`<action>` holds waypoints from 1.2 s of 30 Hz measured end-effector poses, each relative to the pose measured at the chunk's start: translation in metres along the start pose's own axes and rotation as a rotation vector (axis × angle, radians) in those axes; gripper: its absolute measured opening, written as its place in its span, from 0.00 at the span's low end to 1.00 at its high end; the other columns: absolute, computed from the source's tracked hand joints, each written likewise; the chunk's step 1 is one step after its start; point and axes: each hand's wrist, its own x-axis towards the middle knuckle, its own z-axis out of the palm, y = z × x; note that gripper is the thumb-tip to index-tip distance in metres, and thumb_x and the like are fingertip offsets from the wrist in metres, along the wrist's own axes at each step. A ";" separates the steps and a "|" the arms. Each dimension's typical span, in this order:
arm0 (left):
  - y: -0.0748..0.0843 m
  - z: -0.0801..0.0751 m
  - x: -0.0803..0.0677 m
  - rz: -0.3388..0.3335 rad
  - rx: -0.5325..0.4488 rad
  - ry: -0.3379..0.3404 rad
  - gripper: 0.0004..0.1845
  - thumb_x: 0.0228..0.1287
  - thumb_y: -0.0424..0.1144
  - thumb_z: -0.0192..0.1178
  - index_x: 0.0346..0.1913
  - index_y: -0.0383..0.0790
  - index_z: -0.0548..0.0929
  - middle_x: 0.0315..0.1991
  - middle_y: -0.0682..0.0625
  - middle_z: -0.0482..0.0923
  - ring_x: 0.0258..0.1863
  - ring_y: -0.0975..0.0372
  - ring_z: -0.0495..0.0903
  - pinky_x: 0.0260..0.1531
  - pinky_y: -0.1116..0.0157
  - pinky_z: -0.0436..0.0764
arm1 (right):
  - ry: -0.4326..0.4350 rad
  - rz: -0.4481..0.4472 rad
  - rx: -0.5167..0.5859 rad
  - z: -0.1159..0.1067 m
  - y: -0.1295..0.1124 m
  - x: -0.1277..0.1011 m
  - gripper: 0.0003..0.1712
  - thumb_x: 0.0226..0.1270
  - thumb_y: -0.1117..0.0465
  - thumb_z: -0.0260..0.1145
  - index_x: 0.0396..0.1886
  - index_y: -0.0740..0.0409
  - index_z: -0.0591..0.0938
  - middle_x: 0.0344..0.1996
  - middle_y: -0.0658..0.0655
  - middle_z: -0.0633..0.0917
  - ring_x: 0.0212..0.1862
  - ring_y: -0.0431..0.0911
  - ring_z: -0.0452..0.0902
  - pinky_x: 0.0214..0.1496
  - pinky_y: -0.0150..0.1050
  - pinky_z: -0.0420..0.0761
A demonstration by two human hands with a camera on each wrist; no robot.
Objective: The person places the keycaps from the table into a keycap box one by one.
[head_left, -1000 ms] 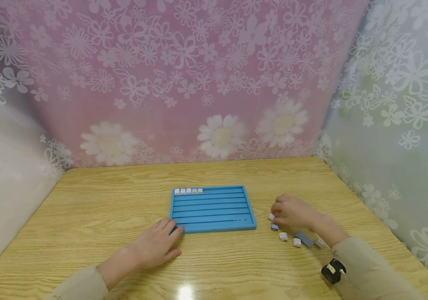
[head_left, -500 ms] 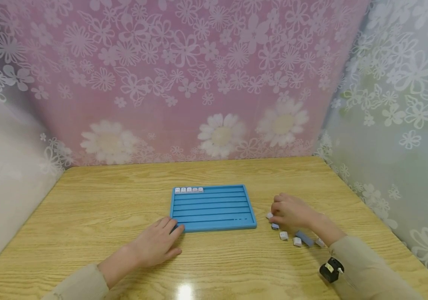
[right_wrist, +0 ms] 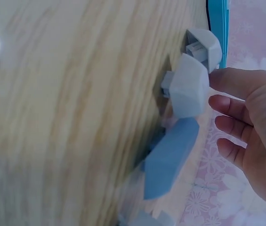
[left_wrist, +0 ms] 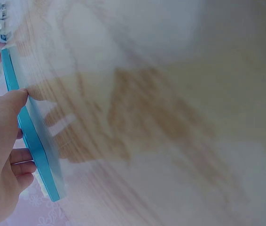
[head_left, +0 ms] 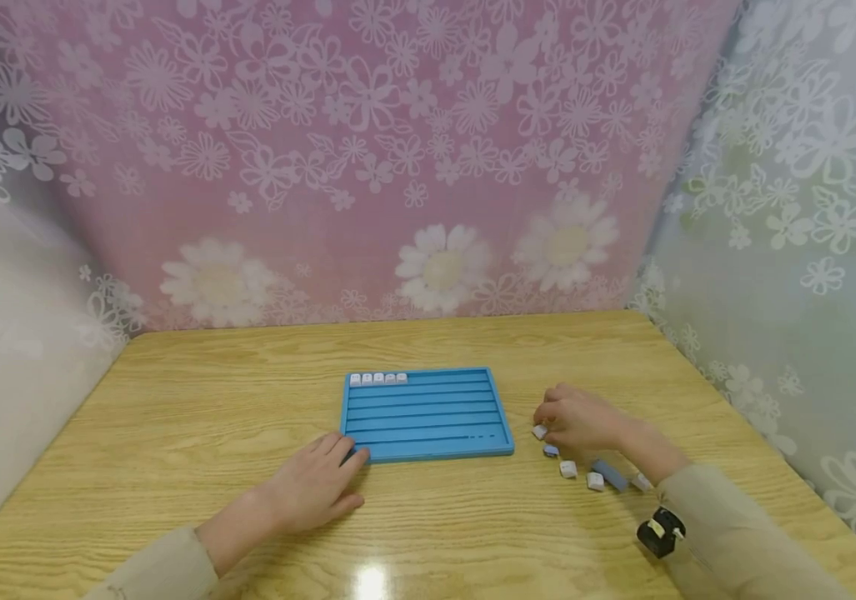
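A blue ridged tray (head_left: 428, 417) lies mid-table, with several white keycaps (head_left: 378, 378) in a row along its top left. My left hand (head_left: 307, 483) rests at the tray's lower left corner, fingers relaxed over the edge, thumb spread away. The left wrist view shows its fingers against the tray's side (left_wrist: 39, 155). Right of the tray, my right hand (head_left: 585, 419) pinches a small white keycap (head_left: 539, 432) between thumb and index finger, close over the table. A blue-purple keycap (head_left: 551, 451) lies just below that hand.
Nearer me lie white keycaps (head_left: 568, 469) and a long grey-blue keycap (head_left: 610, 475), partly by the right forearm. The right wrist view shows a white keycap (right_wrist: 189, 87) standing on edge. A black device (head_left: 660, 532) is on the right sleeve. Flowered curtains (head_left: 428, 167) border the table.
My right fingers shift slightly at the white keycap, which has moved a little left and shows more now. The left hand stays at the tray corner.
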 end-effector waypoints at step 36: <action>0.001 -0.001 0.001 -0.006 0.008 -0.001 0.29 0.66 0.56 0.51 0.60 0.37 0.70 0.51 0.44 0.69 0.52 0.54 0.68 0.55 0.57 0.70 | 0.158 -0.053 -0.119 -0.024 -0.032 0.059 0.08 0.54 0.57 0.71 0.32 0.53 0.82 0.30 0.50 0.76 0.34 0.44 0.70 0.34 0.38 0.74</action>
